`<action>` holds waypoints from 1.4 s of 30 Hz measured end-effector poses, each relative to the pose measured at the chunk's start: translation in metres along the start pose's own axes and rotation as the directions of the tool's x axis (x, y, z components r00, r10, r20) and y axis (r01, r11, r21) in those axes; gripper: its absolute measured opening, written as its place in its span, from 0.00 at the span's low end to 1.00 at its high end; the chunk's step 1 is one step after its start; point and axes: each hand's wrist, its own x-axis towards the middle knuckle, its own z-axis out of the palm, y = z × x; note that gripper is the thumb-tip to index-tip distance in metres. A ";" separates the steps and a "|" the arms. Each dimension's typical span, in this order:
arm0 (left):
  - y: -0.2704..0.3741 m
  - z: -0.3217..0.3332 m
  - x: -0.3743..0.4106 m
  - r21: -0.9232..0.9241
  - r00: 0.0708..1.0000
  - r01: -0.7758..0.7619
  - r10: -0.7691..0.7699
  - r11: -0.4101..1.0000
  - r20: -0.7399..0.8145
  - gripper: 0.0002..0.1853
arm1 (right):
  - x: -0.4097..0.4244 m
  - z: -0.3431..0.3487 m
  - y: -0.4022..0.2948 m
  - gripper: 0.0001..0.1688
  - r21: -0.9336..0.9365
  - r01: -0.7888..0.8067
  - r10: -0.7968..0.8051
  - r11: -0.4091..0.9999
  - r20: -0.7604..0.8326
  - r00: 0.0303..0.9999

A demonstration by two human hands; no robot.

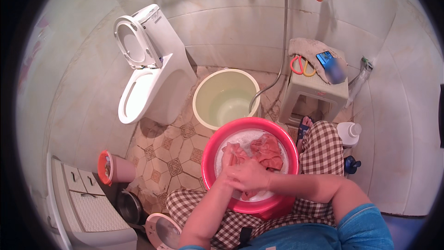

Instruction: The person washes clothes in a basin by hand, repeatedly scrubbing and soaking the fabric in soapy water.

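A red plastic basin [249, 122] of sudsy water sits between my knees. Wet coral-red cloth [266, 149] is bunched in it, partly under the foam. My left hand [228, 159] is inside the basin's left half, against a fold of the cloth. Crossing over the left wrist, my right hand [248, 174] has its fingers curled around cloth that shows above and below it. The two hands overlap, so part of the left hand's grip is hidden.
Beyond the basin stands a pale green tub [225, 80] with water and a shower hose [285, 24] in it. A toilet [170, 76] is at left. A plastic stool [312, 88] bears a towel, scissors-like handles and a phone. A white bottle [348, 135] stands at right, a pink bin [121, 169] at left.
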 end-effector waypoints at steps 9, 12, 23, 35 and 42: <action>-0.049 0.127 0.023 0.295 0.712 0.253 0.029 0.922 -0.701 0.16 | 0.007 -0.017 0.106 0.28 -0.226 -0.713 0.739 0.664 0.050 0.672; -0.041 0.119 0.016 0.599 0.685 0.295 0.273 0.744 -0.676 0.13 | 0.009 -0.021 0.103 0.34 -0.294 -0.717 0.774 0.633 0.232 0.589; -0.076 0.132 0.007 0.989 0.930 0.147 0.344 -0.022 -0.130 0.22 | -0.005 -0.049 0.081 0.20 0.791 -0.575 0.744 0.209 0.253 0.618; -0.011 0.059 0.013 0.204 0.727 0.180 0.009 0.962 -0.687 0.16 | -0.010 -0.014 -0.018 0.22 0.313 -0.170 0.104 0.934 0.218 0.970; -0.041 0.123 0.024 0.200 0.533 0.300 0.010 0.933 -0.846 0.11 | 0.000 -0.014 0.059 0.20 -0.180 -0.462 0.464 0.868 -0.034 0.885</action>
